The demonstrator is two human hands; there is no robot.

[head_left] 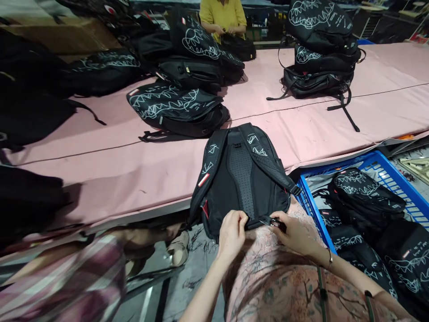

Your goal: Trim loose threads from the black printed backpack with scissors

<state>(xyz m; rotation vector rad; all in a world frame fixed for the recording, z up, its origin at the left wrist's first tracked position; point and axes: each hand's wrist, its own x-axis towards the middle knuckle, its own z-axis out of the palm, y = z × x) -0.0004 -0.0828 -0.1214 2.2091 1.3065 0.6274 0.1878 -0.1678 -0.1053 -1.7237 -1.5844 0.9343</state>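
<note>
A black backpack (241, 179) lies strap side up, its top on the table edge and its bottom over my lap. White line drawings run along its shoulder straps. My left hand (233, 230) pinches the bottom edge of the backpack between thumb and fingers. Just right of it, my right hand (288, 230) is closed around a small pair of thread snips (271, 221), dark in the grip with a pale metal blade. The blade points left, close to the backpack's lower seam. Any thread between the two hands is too fine to make out.
A pink-covered table (167, 174) carries stacked backpacks (177, 105) at left and another pile (318, 58) at right. A blue crate (313, 214) of backpacks stands at my right. Someone in a yellow top (223, 15) handles a black bag opposite; a person in plaid (77, 277) sits at my left.
</note>
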